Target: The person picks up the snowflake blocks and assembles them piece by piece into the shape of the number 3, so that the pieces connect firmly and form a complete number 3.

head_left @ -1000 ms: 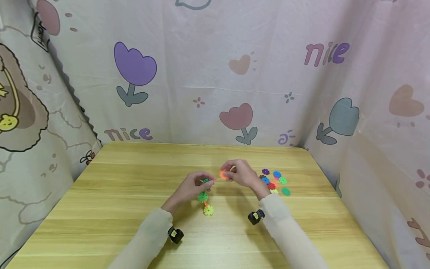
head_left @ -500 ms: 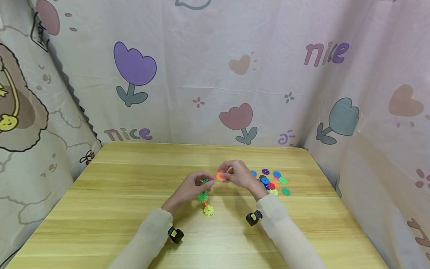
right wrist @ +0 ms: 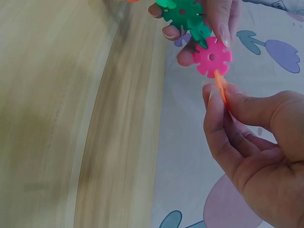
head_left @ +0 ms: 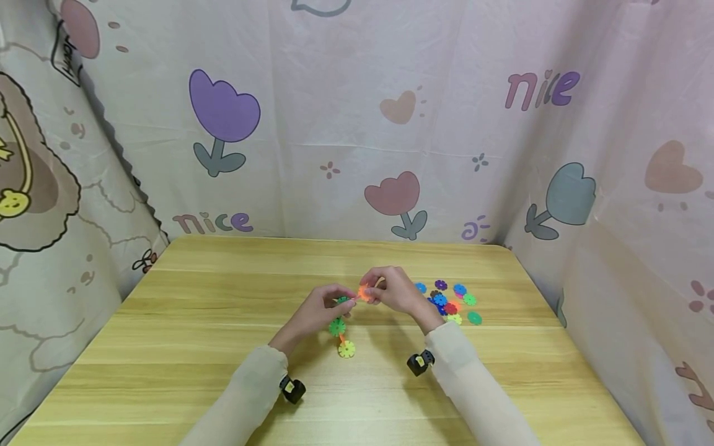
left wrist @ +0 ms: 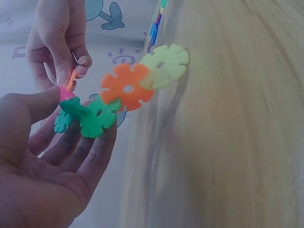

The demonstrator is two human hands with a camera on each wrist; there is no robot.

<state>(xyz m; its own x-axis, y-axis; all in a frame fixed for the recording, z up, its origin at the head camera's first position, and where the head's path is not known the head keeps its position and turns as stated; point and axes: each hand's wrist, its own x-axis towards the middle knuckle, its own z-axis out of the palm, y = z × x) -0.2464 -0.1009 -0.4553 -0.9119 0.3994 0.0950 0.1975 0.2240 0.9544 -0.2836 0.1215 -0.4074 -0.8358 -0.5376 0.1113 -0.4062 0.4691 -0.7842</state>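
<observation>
My left hand (head_left: 320, 306) holds a chain of notched plastic flower discs, its thumb and fingers at the pink disc (right wrist: 221, 58) on one end. From there run dark green discs, a lighter green disc (left wrist: 90, 124), an orange disc (left wrist: 114, 89) and a pale yellow disc (left wrist: 173, 59) at the far end, hanging toward me in the head view. Between thumb and fingers, my right hand (head_left: 397, 291) pinches another orange disc (right wrist: 219, 81). That disc stands edge-on to the pink one, its rim right at a notch; how deep it sits I cannot tell.
To the right of my right hand, several loose discs lie in a cluster, among them a purple disc (head_left: 441, 285), a red disc (head_left: 450, 308) and a green disc (head_left: 475, 318). The wooden table (head_left: 223, 347) ends at a printed cloth (head_left: 323, 124) behind.
The right hand has come left with its orange disc, closing the gap to the pink disc. A blue loose disc behind it now shows. The left hand has barely moved.
</observation>
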